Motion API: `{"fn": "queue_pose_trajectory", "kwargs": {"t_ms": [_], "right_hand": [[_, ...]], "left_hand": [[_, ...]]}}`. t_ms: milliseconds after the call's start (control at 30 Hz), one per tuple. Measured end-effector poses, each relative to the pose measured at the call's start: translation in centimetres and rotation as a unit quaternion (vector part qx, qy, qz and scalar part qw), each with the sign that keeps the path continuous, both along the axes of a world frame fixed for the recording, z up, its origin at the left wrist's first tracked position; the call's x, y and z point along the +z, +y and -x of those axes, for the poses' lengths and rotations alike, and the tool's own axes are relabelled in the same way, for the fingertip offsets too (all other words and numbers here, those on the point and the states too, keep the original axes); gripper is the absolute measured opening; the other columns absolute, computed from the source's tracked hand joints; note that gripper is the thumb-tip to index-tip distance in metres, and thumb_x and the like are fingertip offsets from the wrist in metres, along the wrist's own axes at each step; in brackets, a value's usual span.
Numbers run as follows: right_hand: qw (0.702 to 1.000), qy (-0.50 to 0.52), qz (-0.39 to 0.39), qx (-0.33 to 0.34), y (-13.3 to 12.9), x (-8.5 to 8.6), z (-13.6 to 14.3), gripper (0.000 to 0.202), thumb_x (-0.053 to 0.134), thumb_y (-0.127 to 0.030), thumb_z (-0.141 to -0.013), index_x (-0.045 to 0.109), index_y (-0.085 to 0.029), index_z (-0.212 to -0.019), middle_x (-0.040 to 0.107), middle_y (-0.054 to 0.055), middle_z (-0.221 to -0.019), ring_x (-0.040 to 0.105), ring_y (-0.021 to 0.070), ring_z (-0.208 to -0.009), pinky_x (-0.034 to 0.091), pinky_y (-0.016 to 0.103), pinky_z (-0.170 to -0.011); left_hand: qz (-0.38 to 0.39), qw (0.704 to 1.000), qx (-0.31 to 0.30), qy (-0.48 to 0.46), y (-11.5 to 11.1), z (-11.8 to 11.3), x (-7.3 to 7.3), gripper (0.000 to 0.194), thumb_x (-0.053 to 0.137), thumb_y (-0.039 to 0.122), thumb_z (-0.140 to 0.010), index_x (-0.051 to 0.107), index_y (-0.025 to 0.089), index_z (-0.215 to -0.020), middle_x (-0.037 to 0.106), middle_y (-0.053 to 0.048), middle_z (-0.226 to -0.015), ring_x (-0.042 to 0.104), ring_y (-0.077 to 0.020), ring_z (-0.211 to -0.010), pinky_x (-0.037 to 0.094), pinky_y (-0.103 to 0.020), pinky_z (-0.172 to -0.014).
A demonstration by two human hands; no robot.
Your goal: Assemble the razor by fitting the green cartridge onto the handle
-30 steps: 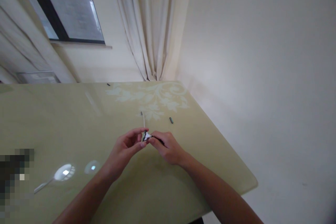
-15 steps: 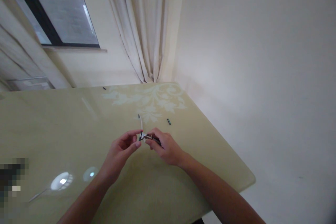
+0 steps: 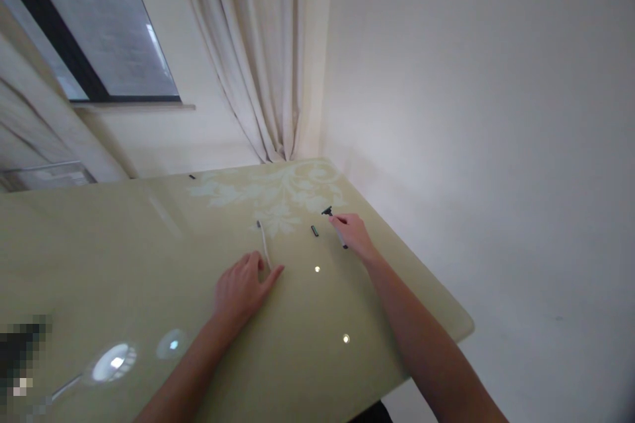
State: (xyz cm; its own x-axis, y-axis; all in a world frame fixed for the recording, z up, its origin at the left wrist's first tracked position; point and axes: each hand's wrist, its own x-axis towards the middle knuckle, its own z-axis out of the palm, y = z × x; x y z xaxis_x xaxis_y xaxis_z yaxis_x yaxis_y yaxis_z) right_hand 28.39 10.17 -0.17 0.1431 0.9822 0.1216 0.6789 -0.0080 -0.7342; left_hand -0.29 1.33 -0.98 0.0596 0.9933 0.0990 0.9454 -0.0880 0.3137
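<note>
The small black bar (image 3: 314,230) lies flat on the glossy, pale-green bench (image 3: 307,363) and serves as the reference for all positions below.

Right hand (image 3: 351,232): located to the right of the bar. The fingers are closed on the razor (image 3: 342,239), gripping it by the handle. The dark, T-shaped razor head projects past the fingertips, beyond the bar and slightly to its right. The dark lower end of the handle shows below the hand, to the right of the bar and nearer the wearer. Contact between razor and bench cannot be determined.

Left hand (image 3: 241,289): located to the left of the bar and nearer the wearer. The fingers are spread: the thumb extends toward the right, apart from the bent forefinger. The near end of a slim white toothbrush (image 3: 264,245) lies in the gap between them. The undersides of the other fingers are hidden.

The toothbrush is to the left of the bar; its dark head points away from the wearer. A second small dark piece (image 3: 192,176) lies far to the left of the bar, near the far edge of the bench. A white floral pattern (image 3: 280,201) decorates the surface beyond the bar. A curtain (image 3: 262,66) hangs behind the bench, farther beyond the bar.
</note>
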Motion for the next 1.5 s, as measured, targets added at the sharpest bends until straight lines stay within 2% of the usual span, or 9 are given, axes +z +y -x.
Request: {"fn": "queue_pose_trajectory", "kwargs": {"t_ms": [333,633,767,900,1000,1133,1267,1367,1500], "right_hand": [[0.998,-0.061,-0.022,-0.025,0.4,-1.4,1.0,0.018,0.072,-0.029,-0.091,0.081,-0.014,-0.09,0.078,0.01,-0.09,0.069,0.0207,-0.082,0.042,0.028,-0.071],[0.993,-0.077,-0.08,-0.047,0.4,-1.2,1.8,0.028,0.067,-0.04,-0.094,0.075,-0.015,-0.083,0.072,0.011,-0.086,0.062,0.0207,-0.078,0.04,0.029,-0.069],[0.979,0.125,-0.118,0.106,-0.8,-0.5,4.4,0.056,0.044,-0.059,-0.103,0.074,-0.017,-0.084,0.066,0.005,-0.073,0.059,0.0168,-0.068,0.042,0.027,-0.066],[0.926,0.303,-0.073,0.214,-1.8,0.2,7.0,0.055,0.055,-0.069,-0.094,0.068,-0.018,-0.082,0.063,0.002,-0.07,0.055,0.0136,-0.061,0.042,0.025,-0.059],[0.91,0.37,-0.088,0.163,-1.8,0.7,6.4,0.053,0.055,-0.065,-0.094,0.057,-0.019,-0.067,0.054,-0.001,-0.059,0.049,0.0123,-0.055,0.039,0.025,-0.056],[0.901,0.413,-0.12,0.054,-0.8,0.8,4.3,0.052,0.059,-0.061,-0.09,0.046,-0.022,-0.058,0.039,-0.006,-0.049,0.035,0.0095,-0.046,0.028,0.025,-0.047],[0.88,0.468,-0.081,0.016,-0.3,0.3,3.8,0.049,0.06,-0.061,-0.087,0.043,-0.023,-0.06,0.035,-0.009,-0.047,0.028,0.0083,-0.04,0.02,0.025,-0.042],[0.882,0.466,-0.071,0.014,-0.4,0.2,4.2,0.049,0.061,-0.062,-0.085,0.045,-0.023,-0.06,0.035,-0.009,-0.046,0.029,0.0079,-0.039,0.02,0.025,-0.04],[0.893,0.447,-0.03,0.036,-1.2,0.2,5.0,0.047,0.062,-0.061,-0.085,0.05,-0.022,-0.062,0.036,-0.009,-0.045,0.028,0.0076,-0.038,0.02,0.024,-0.04]], "left_hand": [[-0.002,0.998,0.0,0.063,-0.1,0.4,-0.2,0.03,0.041,0.035,-0.102,0.057,0.021,-0.08,0.069,-0.008,-0.089,0.065,-0.022,-0.077,0.034,-0.031,-0.067],[-0.085,0.986,0.032,-0.139,0.3,2.0,-1.1,0.032,0.045,0.042,-0.098,0.05,0.023,-0.073,0.06,0.0,-0.069,0.055,-0.0178,-0.063,0.035,-0.028,-0.062],[-0.148,0.962,-0.036,-0.225,-0.3,-0.3,0.1,0.032,0.047,0.044,-0.099,0.051,0.023,-0.075,0.058,0.002,-0.068,0.053,-0.0164,-0.062,0.038,-0.027,-0.062],[-0.127,0.956,-0.146,-0.221,0.0,-4.6,1.3,0.028,0.05,0.039,-0.1,0.057,0.022,-0.079,0.062,0.0,-0.076,0.057,-0.0165,-0.069,0.042,-0.028,-0.066],[-0.052,0.955,-0.204,-0.208,2.1,-7.0,1.1,0.019,0.067,0.04,-0.089,0.068,0.021,-0.091,0.067,-0.001,-0.085,0.06,-0.0162,-0.07,0.046,-0.027,-0.067],[-0.052,0.973,-0.133,-0.183,6.8,-8.5,-0.5,0.035,0.076,0.032,-0.08,0.073,0.019,-0.113,0.069,-0.008,-0.103,0.066,-0.0217,-0.087,0.052,-0.033,-0.082],[-0.066,0.979,-0.085,-0.176,9.9,-9.1,-1.9,0.033,0.074,0.033,-0.082,0.075,0.016,-0.11,0.067,-0.014,-0.111,0.066,-0.0297,-0.102,0.05,-0.044,-0.094],[-0.064,0.977,-0.083,-0.187,10.1,-8.7,-2.1,0.028,0.07,0.034,-0.085,0.076,0.015,-0.105,0.066,-0.012,-0.106,0.067,-0.0239,-0.085,0.053,-0.042,-0.088],[-0.054,0.97,-0.106,-0.214,7.4,-5.6,-1.8,0.032,0.074,0.039,-0.082,0.076,0.017,-0.105,0.066,-0.006,-0.097,0.061,-0.0157,-0.065,0.054,-0.033,-0.07]]}}
